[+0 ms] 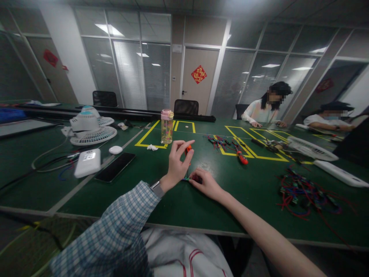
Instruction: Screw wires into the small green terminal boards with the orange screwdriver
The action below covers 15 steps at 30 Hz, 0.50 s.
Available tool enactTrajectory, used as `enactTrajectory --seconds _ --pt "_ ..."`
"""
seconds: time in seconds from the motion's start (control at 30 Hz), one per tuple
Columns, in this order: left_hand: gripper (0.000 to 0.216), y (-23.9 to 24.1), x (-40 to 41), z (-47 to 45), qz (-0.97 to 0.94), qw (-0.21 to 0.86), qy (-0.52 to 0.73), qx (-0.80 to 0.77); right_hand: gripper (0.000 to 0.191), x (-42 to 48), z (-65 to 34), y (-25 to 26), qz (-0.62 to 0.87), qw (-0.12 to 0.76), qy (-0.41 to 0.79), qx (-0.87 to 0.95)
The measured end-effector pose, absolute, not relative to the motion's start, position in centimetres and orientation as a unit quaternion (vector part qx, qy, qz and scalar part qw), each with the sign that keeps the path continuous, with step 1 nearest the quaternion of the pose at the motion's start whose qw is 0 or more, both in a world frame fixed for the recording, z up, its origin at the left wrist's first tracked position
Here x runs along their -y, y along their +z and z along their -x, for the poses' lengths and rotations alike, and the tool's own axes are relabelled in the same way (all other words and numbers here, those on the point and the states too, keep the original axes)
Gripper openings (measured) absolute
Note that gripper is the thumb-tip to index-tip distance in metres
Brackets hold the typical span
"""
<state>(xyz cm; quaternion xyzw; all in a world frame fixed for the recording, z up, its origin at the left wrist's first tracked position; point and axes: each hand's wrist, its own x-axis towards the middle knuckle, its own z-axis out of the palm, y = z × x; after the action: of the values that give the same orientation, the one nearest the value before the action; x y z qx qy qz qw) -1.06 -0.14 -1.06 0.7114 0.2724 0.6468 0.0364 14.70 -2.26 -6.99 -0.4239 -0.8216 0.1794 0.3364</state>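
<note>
My left hand (177,161) is raised over the green table (173,204), its fingers pinched round the orange handle of a small screwdriver (188,149) that stands upright. The tip comes down on a small wired part (190,178) lying on the table. My right hand (205,182) rests flat beside it, fingers pressed on that part and holding it down. A checked sleeve and a watch cover my left wrist.
A black phone (115,167), a white power bank (87,162) and a white fan (91,129) lie to the left. A pink-capped bottle (167,126) stands ahead. Wire bundles (305,192) lie at right, more wires (225,144) ahead. Two people sit at the far right.
</note>
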Motion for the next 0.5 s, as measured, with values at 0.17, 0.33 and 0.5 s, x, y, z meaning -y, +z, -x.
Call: enactTrajectory --seconds 0.17,0.33,0.5 --pt "0.032 -1.01 0.19 1.12 -0.718 0.072 0.646 -0.249 0.004 2.23 -14.78 -7.02 0.424 0.334 0.183 0.822" --pt "0.02 -0.94 0.23 0.92 -0.7 0.025 0.658 -0.276 0.004 2.31 -14.72 -6.96 0.426 0.334 0.185 0.82" --pt "0.024 -1.06 0.15 1.04 -0.708 0.034 0.652 -0.27 0.003 2.32 -14.67 -6.92 0.427 0.335 0.186 0.819"
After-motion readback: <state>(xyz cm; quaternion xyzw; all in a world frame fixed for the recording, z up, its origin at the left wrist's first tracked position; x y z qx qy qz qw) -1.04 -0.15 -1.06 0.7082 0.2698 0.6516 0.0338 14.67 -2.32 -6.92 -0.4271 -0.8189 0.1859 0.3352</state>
